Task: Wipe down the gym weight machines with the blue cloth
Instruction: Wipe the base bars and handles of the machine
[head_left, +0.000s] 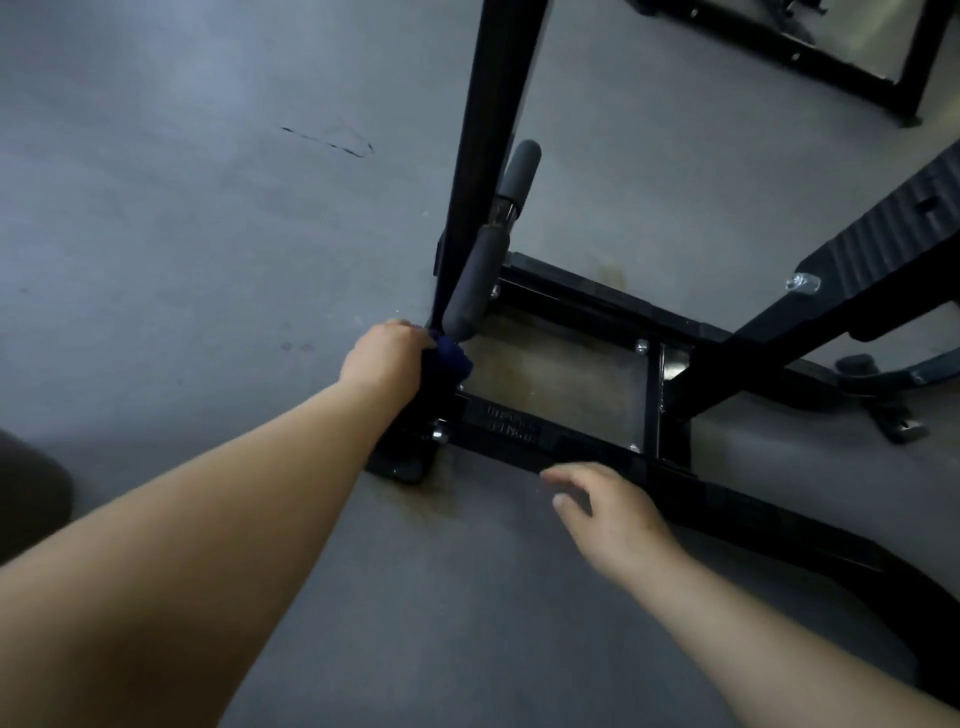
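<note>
— Gripping the blue cloth (453, 357) with the left hand (387, 358), near the middle of the frame, fingers curled round a dark bunch of it. Pressed there against the foot of the black upright post (485, 156), just under the lower end of the grey foam roller (475, 283).

— And the right hand (608, 512)?

— Holding nothing. Fingers loose and a little spread, hovering over the near base bar (597, 460) of the weight machine, lower right of centre. Touching the bar or not: cannot tell.

— Which way from the cloth to the next surface?

— Two ways, probably. Up along the post, whose long axis runs from the cloth toward the top edge of the frame, leaning slightly right. Or along the base bar, running from the cloth toward the lower right. Left hand clearly nearer to both, being already at the corner where they meet.

— Look of the cloth?

— Deep blue, almost navy in this dim light. Crumpled into a small wad, only a part showing past the knuckles; rest hidden under the palm. Soft, so likely to wrap well round a tube.

— Anything else around?

— Black footplate with ribs (883, 234) at the right edge, a second black frame (831, 67) at upper right, grey floor (182, 208) with a dark scuff at upper left, brownish stains inside the base frame.

— Risk?

— Perhaps the roller catching the knuckles on an upward stroke.
</note>
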